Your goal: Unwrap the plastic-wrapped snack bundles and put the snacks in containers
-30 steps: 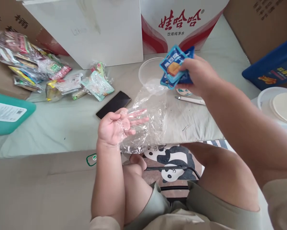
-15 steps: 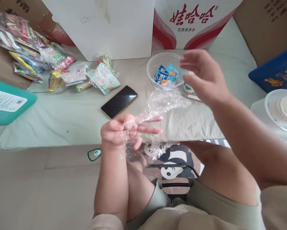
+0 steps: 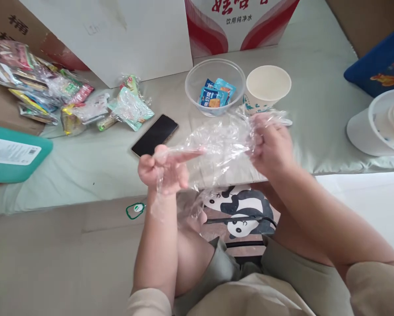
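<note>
Thin clear plastic film [image 3: 221, 147] stretches between my hands, crumpled and see-through. It is draped around the fingers and wrist of my left hand [image 3: 165, 171], which is turned palm up with one finger stretched out to the right and the others partly bent. At the film's far right end, my right hand [image 3: 272, 142] is closed in a grip on it. Just beyond the right hand stands a paper cup [image 3: 268, 83] with a white utensil handle [image 3: 286, 122] beside it. A clear plastic bowl [image 3: 192, 83] holding several blue snack packets [image 3: 215, 94] stands behind the film.
A black phone [image 3: 153, 135] lies left of the film. Further left are wrapped snacks [image 3: 132, 107] and a green container [image 3: 19, 169]. White boxes [image 3: 144, 39] stand at the back. A clear tub [image 3: 358, 129] sits at the right; a panda-patterned surface [image 3: 246, 210] shows below the edge.
My right hand has come down and left from above the bowl and cup and taken hold of the film, drawing it out to the right. The view has shifted, and the paper cup is uncovered.
</note>
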Available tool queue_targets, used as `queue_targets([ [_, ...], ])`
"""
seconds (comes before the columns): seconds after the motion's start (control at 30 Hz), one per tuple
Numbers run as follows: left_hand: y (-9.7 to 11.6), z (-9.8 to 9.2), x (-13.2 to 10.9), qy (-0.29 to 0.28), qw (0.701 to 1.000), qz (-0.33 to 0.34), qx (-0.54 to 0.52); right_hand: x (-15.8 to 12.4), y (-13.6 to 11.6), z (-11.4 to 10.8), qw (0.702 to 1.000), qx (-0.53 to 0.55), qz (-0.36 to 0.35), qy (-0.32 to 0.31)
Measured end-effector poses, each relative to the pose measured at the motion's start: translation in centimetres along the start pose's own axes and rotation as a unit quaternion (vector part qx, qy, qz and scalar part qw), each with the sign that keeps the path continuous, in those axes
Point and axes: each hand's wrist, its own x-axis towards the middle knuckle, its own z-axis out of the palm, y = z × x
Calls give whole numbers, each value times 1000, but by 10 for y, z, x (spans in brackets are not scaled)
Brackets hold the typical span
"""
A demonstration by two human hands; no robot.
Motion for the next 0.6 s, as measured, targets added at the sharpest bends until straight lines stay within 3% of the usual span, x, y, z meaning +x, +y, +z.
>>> queue_targets([
  [0.07,10,4,4,22,1000,9,19,4,-8,-21,995,37,-27,87],
  [0.17,16,2,16,72,993,-19,92,10,-5,-49,989,17,-23,148],
  [0.27,12,1,26,103,974,9,200,13,9,-66,991,-38,19,127],
  [0.37,6,6,31,2,957,30,288,13,20,-71,988,-127,18,82],
  [0.43,1,14,36,-26,944,24,329,14,23,-71,981,-182,-13,69],
  [0.6,-13,33,55,89,911,95,390,25,26,-72,963,-254,-60,70],
])
